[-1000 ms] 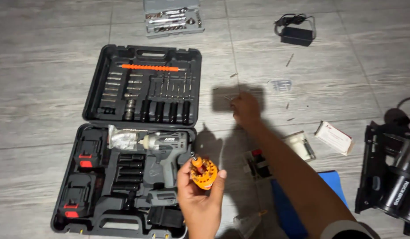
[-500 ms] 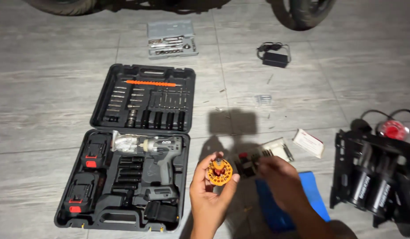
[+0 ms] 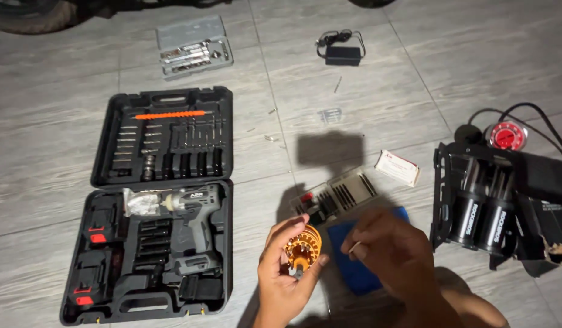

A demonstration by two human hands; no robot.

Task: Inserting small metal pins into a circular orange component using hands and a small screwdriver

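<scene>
Grey floor tiles under an open drill case; left hand grips an orange part, right hand pinches a thin pin.

Glossy orange metal part, matt black plastic tool case, perhaps rough grey floor tiles.

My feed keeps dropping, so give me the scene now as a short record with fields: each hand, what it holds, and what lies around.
left hand: left hand grips an orange round finned part, upright over the floor
right hand: right hand pinches a thin pale pin beside that part
under hands: blue pad, small bit case
left of hands: open black tool case with a grey cordless drill
right: black twin-cylinder device with red gauge
far floor: grey socket set, black power adapter
surface: grey tiled floor
</scene>
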